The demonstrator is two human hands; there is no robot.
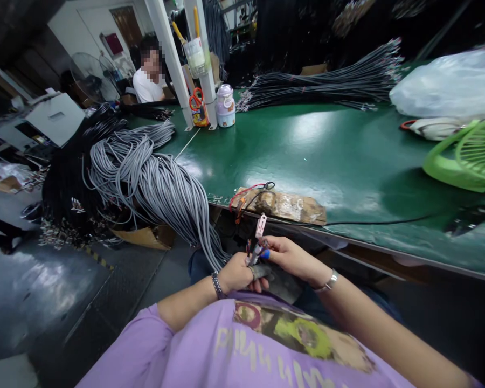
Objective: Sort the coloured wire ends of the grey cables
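Below the table's front edge, my left hand (240, 272) is closed round the end of a grey cable, with a dark wrap on one finger. My right hand (289, 257) pinches small wires at that cable end, a blue cover on one fingertip. A pink-and-white tag-like piece (261, 226) sticks up above both hands. The bundle of grey cables (157, 172) hangs over the table edge to the left and runs down to my left hand. Just beyond my hands lies a worn wooden board (291, 207) with red and black wires on it.
The green table (307, 145) holds a black cable bundle (323, 81), a purple-and-blue bottle (226, 106), red scissors (196, 99) by a white post, a plastic bag (448, 83) and a green fan (469, 153). A person (149, 75) sits at the back left.
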